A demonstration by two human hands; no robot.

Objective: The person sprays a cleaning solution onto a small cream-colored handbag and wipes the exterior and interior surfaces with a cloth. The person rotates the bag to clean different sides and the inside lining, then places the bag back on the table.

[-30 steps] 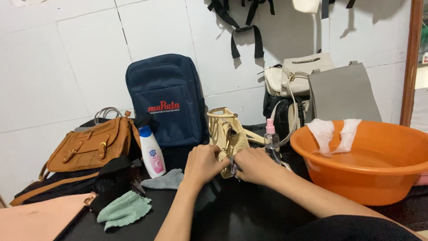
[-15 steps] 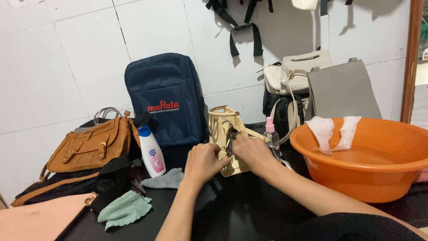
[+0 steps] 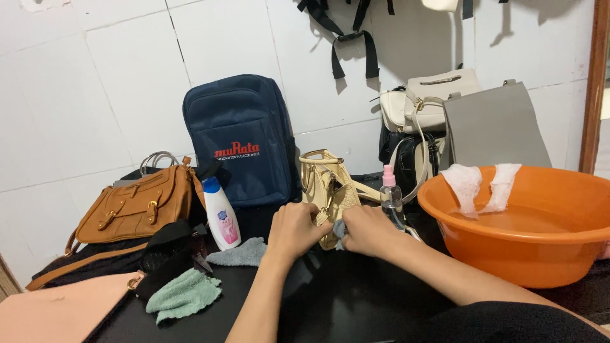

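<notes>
— Both hands are sitting lower now than half a second ago; the right hand (image 3: pixel 367 230) is coming down off the strap and closing in beside the left hand (image 3: pixel 293 230), low against the front of the cream handbag (image 3: pixel 327 190).

— Where is that bag standing?

— Mid tabletop (image 3: pixel 330 298), upright, just right of the navy backpack (image 3: pixel 244 143) and left of the small spray bottle (image 3: pixel 391 194), with the orange basin (image 3: pixel 527 241) farther right.

— And the fingers?

— Left fingers are curling shut around the bag's lower edge and a bit of gold hardware. Right fingers are pinching a small grey cloth (image 3: pixel 340 230) against the bag. Both are closed; neither is spread wide.

— How is it likely to handle?

— I'm judging it light and soft: the textured sides are sagging a little, so it is probably folding under pressure instead of pushing back. The surface looks grippy, not slick. The metal ring and strap fittings are the firm spots, so bracing there, or along the bottom seam, is looking safer than squeezing the flexible panel.

— Anything nearby?

— A white lotion bottle (image 3: pixel 221 213) and a green rag (image 3: pixel 184 295) are lying to the near left, apart from the hands.
</notes>
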